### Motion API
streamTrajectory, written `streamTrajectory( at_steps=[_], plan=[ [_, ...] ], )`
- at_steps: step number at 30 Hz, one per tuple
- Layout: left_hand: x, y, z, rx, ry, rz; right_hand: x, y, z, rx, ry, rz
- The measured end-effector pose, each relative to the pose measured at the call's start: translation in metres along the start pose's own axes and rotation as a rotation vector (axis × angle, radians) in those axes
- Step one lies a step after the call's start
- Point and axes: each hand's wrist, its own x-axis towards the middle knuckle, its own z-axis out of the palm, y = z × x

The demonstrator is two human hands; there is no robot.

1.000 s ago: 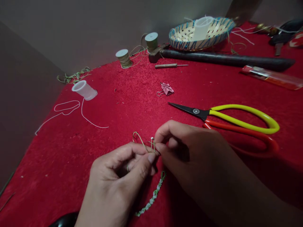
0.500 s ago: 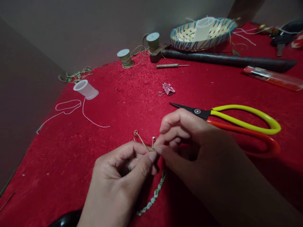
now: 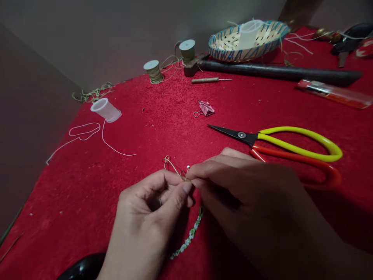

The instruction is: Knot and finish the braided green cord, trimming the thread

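Observation:
A thin tan cord (image 3: 174,167) rises in a small loop from between my fingertips. My left hand (image 3: 154,210) pinches it between thumb and index finger. Thumb and index finger of my right hand (image 3: 233,186) close on the cord right beside that pinch. Just above the right fingertips a tiny white bead (image 3: 188,167) shows at the tip of a strand. Below my hands hangs or lies a beaded strand (image 3: 190,235) in green and pale white; whether it joins the cord is hidden. Scissors (image 3: 241,135) with yellow and red handles lie by my right hand.
On the red cloth (image 3: 87,194) lie a pink binder clip (image 3: 206,108), an awl (image 3: 205,80), a hammer (image 3: 262,71) and a packaged tool (image 3: 335,93). Thread spools (image 3: 154,72) and a woven basket (image 3: 224,42) stand behind. A white spool (image 3: 106,110) trails thread at left.
My right hand's curled, raised fingers have come down and straightened forward, turning its back up. My left hand keeps its pinch. The view has shifted slightly.

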Motion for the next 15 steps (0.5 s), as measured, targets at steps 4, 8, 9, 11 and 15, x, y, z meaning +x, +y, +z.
streamTrajectory(
  at_steps=[4, 8, 9, 11, 15],
  plan=[
    [-0.003, 0.001, 0.000, -0.005, -0.003, -0.019, -0.001, 0.002, 0.005, -0.102, 0.019, -0.010],
    [-0.001, -0.002, -0.004, 0.018, -0.025, 0.017, 0.002, 0.000, 0.005, -0.085, 0.024, -0.001],
    [0.000, -0.003, -0.005, 0.025, -0.029, 0.016, 0.004, -0.001, 0.004, -0.104, 0.001, 0.016],
    [0.001, -0.005, -0.009, 0.025, -0.054, 0.022, 0.005, -0.002, -0.002, -0.146, -0.020, 0.043],
    [0.001, -0.008, -0.015, 0.001, -0.076, 0.009, -0.023, 0.007, -0.014, -0.181, -0.053, 0.060]
  ],
)
